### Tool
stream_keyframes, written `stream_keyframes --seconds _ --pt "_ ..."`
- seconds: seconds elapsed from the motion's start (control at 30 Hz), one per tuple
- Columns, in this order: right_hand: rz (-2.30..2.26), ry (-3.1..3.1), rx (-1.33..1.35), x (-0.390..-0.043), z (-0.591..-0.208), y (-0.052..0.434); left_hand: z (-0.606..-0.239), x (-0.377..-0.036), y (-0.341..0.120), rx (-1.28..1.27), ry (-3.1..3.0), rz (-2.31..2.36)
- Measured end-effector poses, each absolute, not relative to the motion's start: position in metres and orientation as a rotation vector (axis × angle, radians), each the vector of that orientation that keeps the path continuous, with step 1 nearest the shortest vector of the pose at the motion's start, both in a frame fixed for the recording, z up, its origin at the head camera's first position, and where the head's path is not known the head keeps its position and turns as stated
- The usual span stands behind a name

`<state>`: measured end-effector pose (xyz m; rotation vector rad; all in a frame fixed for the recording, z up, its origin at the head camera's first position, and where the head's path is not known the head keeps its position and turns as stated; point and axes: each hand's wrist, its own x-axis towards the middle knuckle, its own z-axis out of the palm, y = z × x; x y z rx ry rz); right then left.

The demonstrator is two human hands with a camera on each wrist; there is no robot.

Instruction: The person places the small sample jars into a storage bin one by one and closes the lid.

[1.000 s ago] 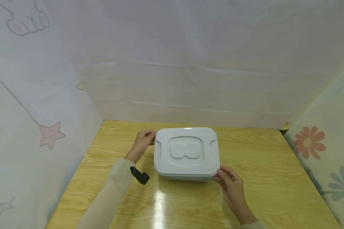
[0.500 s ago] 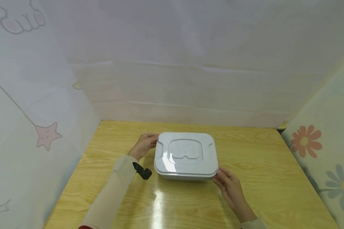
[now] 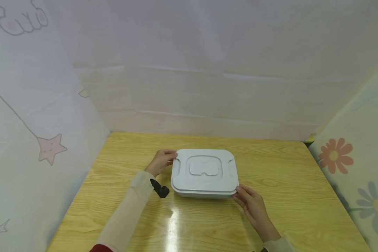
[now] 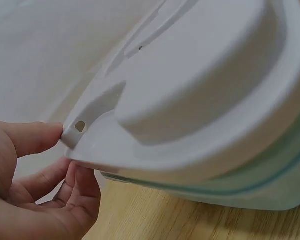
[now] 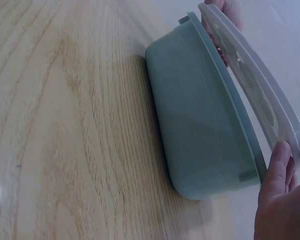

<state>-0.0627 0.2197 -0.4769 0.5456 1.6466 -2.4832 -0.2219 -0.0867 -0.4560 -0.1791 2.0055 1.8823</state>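
Observation:
A white rectangular plastic lid [image 3: 204,182] with a raised centre hangs over a pale green storage box [image 5: 200,110] that stands on the table. My left hand [image 3: 160,162] pinches the lid's far left corner, thumb and fingers at its edge beside a small hole [image 4: 80,126]. At the near right corner, my right hand [image 3: 253,211] holds the lid's edge between thumb and fingers. The right wrist view shows a gap between lid and box rim [image 5: 230,95]. From the head, the lid hides nearly all of the box.
The wooden table [image 3: 271,168] has a pale printed cloth [image 3: 189,87] behind it and at both sides. A glare streak [image 3: 172,231] lies on the wood in front of the box. A black device [image 3: 160,189] sits on the left wrist.
The lid has come down closer to the box, its far edge dropping most. Both hands keep their hold at the same corners, the left hand sinking with the lid.

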Motion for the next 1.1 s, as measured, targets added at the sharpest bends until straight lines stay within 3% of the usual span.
stream_keyframes --seconds 1.1 --pt "-2.435 1.692 0.729 -0.069 -0.488 0.222 -0.475 -0.219 -0.076 -0.261 2.218 1.786"
